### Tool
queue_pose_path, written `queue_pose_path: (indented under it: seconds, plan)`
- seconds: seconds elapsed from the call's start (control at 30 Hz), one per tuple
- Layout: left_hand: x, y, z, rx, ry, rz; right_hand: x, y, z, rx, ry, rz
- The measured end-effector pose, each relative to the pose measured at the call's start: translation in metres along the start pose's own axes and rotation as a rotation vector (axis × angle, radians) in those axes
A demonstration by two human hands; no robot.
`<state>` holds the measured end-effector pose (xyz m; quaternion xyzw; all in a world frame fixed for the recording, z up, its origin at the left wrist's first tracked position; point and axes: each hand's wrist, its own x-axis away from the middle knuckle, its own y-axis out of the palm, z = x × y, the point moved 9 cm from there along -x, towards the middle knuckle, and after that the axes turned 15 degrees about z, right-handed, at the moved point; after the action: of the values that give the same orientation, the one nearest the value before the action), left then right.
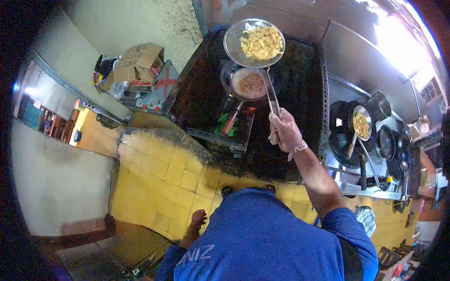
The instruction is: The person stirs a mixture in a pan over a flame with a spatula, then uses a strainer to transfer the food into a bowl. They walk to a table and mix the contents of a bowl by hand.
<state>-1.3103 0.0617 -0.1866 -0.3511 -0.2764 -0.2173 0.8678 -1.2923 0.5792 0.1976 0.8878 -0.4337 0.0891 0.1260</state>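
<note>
My right hand [285, 131], in a clear plastic glove, is closed around the long metal handle of a strainer [231, 44]. Golden fried pieces [262, 43] lie in the strainer's bowl, held over the far side of the stove. Just below it in view sits a dark pan [227, 75] with pale foaming liquid and brownish food [252, 85]. The pan's brown handle [231, 121] points back toward me. My left hand [199, 219] hangs low by my side above the floor, fingers loosely curled, with nothing visible in them.
On the right, a metal counter [351, 188] holds dark pans, a pot [378, 105] and a second strainer [361, 122] with golden pieces. A cardboard box [138, 61] and clutter stand left of the black stove [300, 93]. The floor [187, 175] is yellow tile.
</note>
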Motion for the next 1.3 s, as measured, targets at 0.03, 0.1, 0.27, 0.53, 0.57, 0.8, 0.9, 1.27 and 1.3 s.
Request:
queue_pose_path:
  seconds: [0.03,0.1,0.27,0.53,0.57,0.8,0.9,1.27,1.3]
  plan:
    - [0.002,0.003,0.002,0.002,0.0,-0.001,0.0,0.001,-0.001,-0.014,0.004,-0.012]
    - [0.007,-0.001,0.005,0.026,-0.135,0.019,-0.001,0.003,0.014,-0.039,0.034,-0.061]
    - [0.002,-0.002,0.008,0.109,-0.01,0.05,-0.001,0.007,0.078,-0.264,0.347,-0.046]
    - [0.011,-0.005,-0.013,0.36,-0.323,0.061,0.006,0.006,0.109,-0.329,0.376,-0.047]
    - [0.011,-0.005,-0.015,0.329,-0.342,0.064,0.006,0.006,0.115,-0.354,0.44,-0.037]
    - [0.025,-0.005,-0.005,0.317,-0.36,0.065,0.014,0.005,0.141,-0.195,0.355,-0.03]
    - [0.019,-0.006,0.012,0.359,-0.315,0.086,0.022,0.005,0.131,-0.255,0.396,-0.032]
    - [0.001,0.027,0.379,0.808,0.186,-0.197,0.025,-0.007,0.124,-0.275,0.381,-0.083]
    - [-0.002,0.033,0.401,0.858,0.173,-0.234,0.025,-0.008,0.12,-0.268,0.374,-0.06]
